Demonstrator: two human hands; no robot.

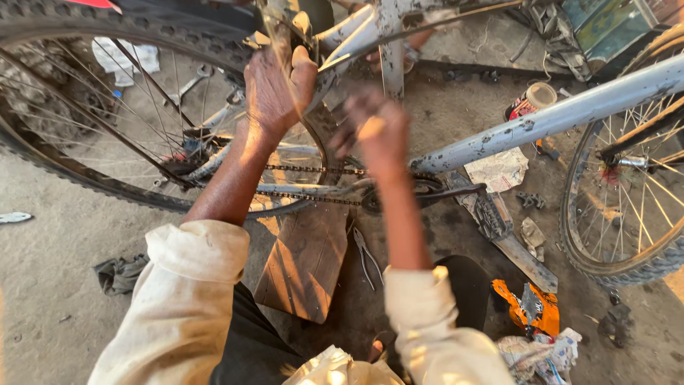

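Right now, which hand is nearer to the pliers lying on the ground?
Right. The right hand hovers blurred above the chain, up from the pliers; the left hand grips the frame higher up, farther away.

I see a pale grey-white frame (563,114), its paint chipped and speckled with dark spots. The tyre (43,21) is black with a knobbly tread pattern, and thin silver spokes (92,100) fan out inside it. The chain (306,194) is dark brown, rusty in tone. My sleeves (185,292) are cream, stained grey. The board (306,260) is reddish brown, striped with shadow. The floor (50,228) is dusty grey. An orange wrapper (541,314) lies near crumpled white paper (499,170). The can (531,100) is red with a cream lid. The pliers (367,257) are dull silver.
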